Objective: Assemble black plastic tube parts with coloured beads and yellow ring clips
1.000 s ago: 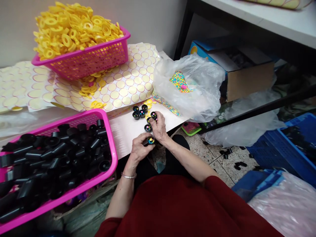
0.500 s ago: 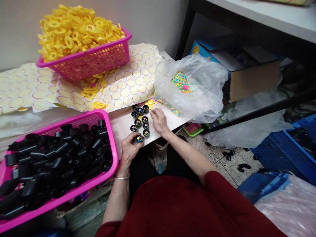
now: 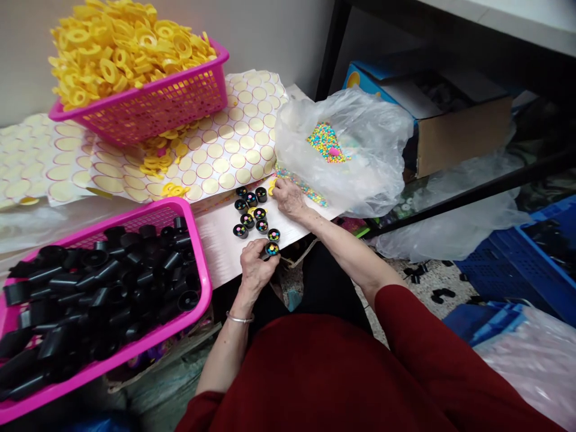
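Observation:
My left hand (image 3: 254, 267) is closed around a small black cup (image 3: 272, 249) holding coloured beads, at the near edge of the white board (image 3: 225, 237). Several more black cups (image 3: 252, 210) stand in a cluster just beyond it, some filled with beads. My right hand (image 3: 288, 197) reaches past the cluster, fingers curled and pinching at the loose coloured beads (image 3: 301, 187) and a yellow ring beside the clear plastic bag (image 3: 355, 162). What the fingers hold is too small to make out.
A pink basket of black tubes (image 3: 103, 282) sits at my left. Another pink basket heaped with yellow rings (image 3: 135, 66) stands behind on sheets of round stickers (image 3: 225, 150). A cardboard box (image 3: 445, 132), black shelf frame and blue crate (image 3: 535, 258) lie to the right.
My right hand has moved away from the cups toward the loose beads by the bag. My left hand shifted right with the bead-filled cup; another filled cup now stands in the cluster.

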Demonstrator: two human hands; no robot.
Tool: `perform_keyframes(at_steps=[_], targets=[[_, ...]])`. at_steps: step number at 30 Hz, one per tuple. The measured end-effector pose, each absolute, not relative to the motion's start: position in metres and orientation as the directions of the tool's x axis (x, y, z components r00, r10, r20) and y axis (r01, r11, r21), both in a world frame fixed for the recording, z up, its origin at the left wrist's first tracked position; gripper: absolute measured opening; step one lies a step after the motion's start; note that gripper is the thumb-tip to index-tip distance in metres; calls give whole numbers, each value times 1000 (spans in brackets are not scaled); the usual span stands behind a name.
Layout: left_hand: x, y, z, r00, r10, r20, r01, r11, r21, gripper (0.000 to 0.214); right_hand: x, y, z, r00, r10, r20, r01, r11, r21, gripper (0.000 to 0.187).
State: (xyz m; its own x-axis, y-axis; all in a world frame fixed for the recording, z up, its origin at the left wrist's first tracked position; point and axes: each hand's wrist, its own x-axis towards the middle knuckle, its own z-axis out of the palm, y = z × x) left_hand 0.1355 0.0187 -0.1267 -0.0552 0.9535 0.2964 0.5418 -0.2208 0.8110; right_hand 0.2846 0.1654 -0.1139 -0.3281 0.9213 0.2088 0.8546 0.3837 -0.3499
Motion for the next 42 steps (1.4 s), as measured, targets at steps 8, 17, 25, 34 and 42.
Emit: perform_keyframes(at_steps=[8, 17, 25, 34, 42], targets=[[122, 19, -130, -190, 945, 267, 557, -120, 822, 19, 310, 139, -97, 46, 988, -145, 223, -152, -963, 21], [121, 23, -129, -192, 950, 247, 612, -81, 787, 21, 325, 130, -98, -62, 992, 108, 645, 123, -755, 17], [114, 24, -136, -144, 966, 216, 547, -104, 830, 37, 328, 126, -91, -525, 849, -53, 803, 474, -363, 21], [108, 6, -128, -232, 960, 159, 190, -115, 975, 40, 299, 53, -75, -380, 804, 458, 549, 594, -588, 33], [110, 4, -118, -384, 923, -7, -63, -19, 998, 20, 252, 24, -91, -378, 853, 361, 659, 522, -542, 31]])
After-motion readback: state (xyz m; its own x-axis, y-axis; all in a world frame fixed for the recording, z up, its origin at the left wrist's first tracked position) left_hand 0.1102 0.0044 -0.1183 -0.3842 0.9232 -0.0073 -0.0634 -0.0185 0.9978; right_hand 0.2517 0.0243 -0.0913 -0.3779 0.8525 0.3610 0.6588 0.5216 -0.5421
